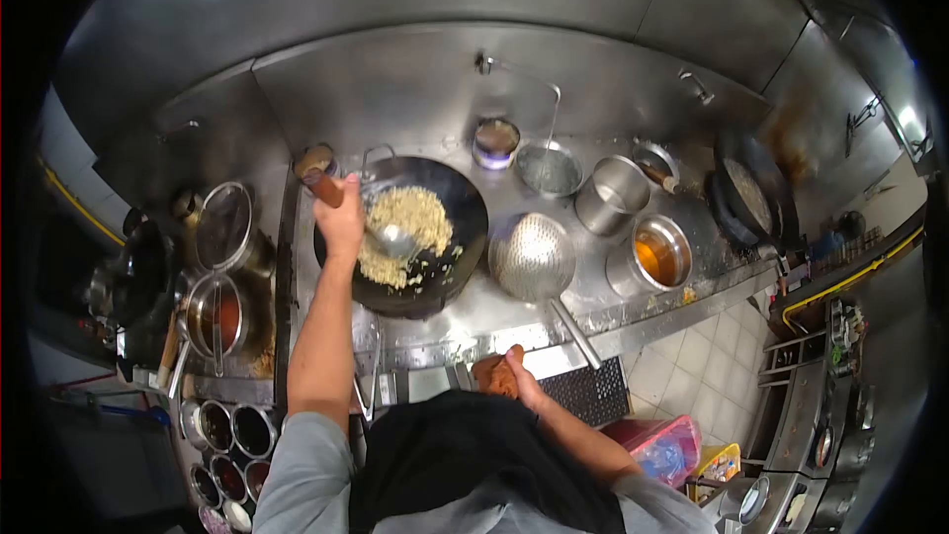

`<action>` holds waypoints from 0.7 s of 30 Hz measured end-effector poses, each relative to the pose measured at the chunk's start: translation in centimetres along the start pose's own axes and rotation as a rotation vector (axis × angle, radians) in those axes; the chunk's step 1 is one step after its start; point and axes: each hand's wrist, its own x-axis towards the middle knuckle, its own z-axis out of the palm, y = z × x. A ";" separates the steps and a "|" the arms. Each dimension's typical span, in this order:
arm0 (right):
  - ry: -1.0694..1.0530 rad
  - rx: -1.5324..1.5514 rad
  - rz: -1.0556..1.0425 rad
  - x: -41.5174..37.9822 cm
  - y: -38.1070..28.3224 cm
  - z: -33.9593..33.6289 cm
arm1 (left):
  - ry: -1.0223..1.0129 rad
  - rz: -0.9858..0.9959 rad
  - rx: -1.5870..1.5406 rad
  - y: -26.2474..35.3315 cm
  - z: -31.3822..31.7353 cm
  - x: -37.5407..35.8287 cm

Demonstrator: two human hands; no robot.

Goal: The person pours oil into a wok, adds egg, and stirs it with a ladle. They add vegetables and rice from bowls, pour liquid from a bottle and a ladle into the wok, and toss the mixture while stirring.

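The left hand (341, 222)'s grip is closed around the ladle (395, 240)'s wooden handle, presumably keeping fingers above the rice (413, 216) in the wok (467, 206), left on the desk (603, 312). Whether the right hand (527, 385) grips anything, I cannot tell.

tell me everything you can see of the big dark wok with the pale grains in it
The wok is wide, round and dark, apparently metal, with a slim metal loop by its far rim. It sits open side up on the steel counter. Pale, rice-like grains with green bits cover part of its inside, leaving dark surface bare. A ladle gripped by the left hand has its metal bowl among them. The forearm hides part of the rim.
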 end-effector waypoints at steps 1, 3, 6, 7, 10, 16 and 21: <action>0.003 -0.038 -0.053 0.7 -0.4 1.2 | 0.100 -0.005 0.047 1.7 0.5 1.0; -0.122 -0.215 0.052 1.0 -2.5 3.1 | 0.119 0.015 0.088 4.3 0.3 0.7; -0.085 -0.296 0.021 3.9 -3.2 7.4 | 0.078 0.179 0.199 -4.9 -0.3 2.8; -0.097 -0.320 0.012 3.7 -4.2 9.6 | 0.029 0.018 0.078 -3.2 0.7 3.3; -0.112 -0.326 0.105 6.5 -5.7 13.5 | 0.071 0.075 0.021 1.7 3.5 4.5; -0.141 -0.153 0.156 11.1 -4.7 15.4 | 0.167 0.096 0.176 -4.4 1.8 4.7; -0.141 0.048 0.014 2.7 -5.2 14.8 | 0.064 -0.295 -0.131 7.8 -1.7 7.0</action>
